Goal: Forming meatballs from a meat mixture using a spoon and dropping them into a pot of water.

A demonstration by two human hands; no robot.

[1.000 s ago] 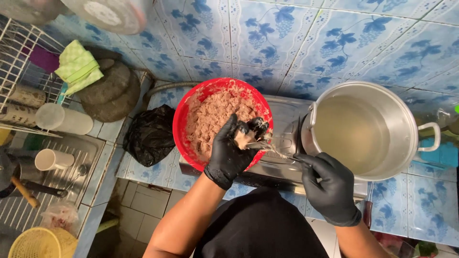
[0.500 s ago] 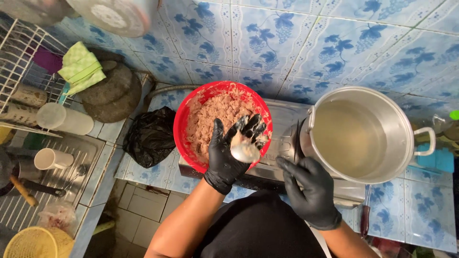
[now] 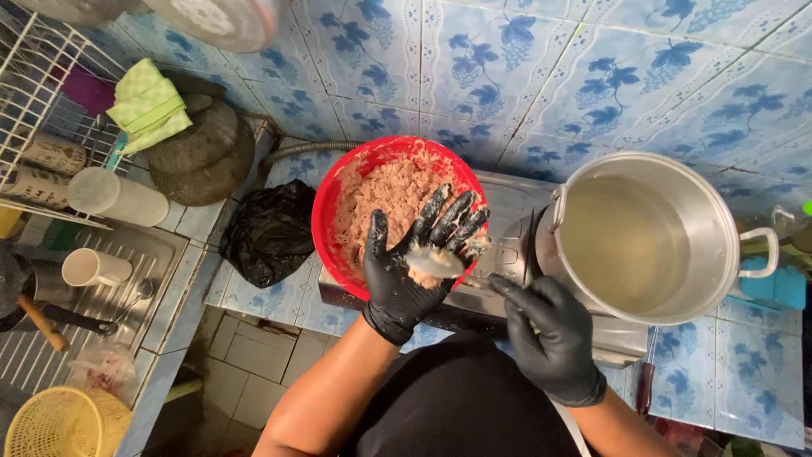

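Head view, looking straight down at a blue-patterned tiled counter (image 3: pixel 254 296) with a matching tiled wall behind it. The left hand (image 3: pixel 419 258), in a black glove, is held palm up over the near rim of a red bowl (image 3: pixel 326 211), fingers spread wide and smeared, with a pale lump of minced mixture (image 3: pixel 433 262) lying in the palm; the fingers are not closed on it. The bowl holds more of the same pinkish mince (image 3: pixel 385 199) and sits at the left end of a steel tabletop stove (image 3: pixel 507 228) near the counter's front edge. The right hand (image 3: pixel 550 338), also in a black glove, hangs just beside the left, over the stove's front edge, fingers loosely curled and holding nothing that can be seen; whether a fingertip touches the lump cannot be told. A large steel pot (image 3: pixel 727 245) of cloudy liquid stands at the right end of the stove, well clear of both hands. A black plastic bag (image 3: pixel 271 228) lies on the counter left of the bowl, with a sink (image 3: pixel 144 296), a cup (image 3: pixel 93 267) and a wire dish rack (image 3: pixel 34 110) further left. Judgement: the step in hand is portioning, one lump taken up and sitting loose. The next move would call for cupping the left fingers so the soft lump keeps its place, and for the right hand to close in and shape it.
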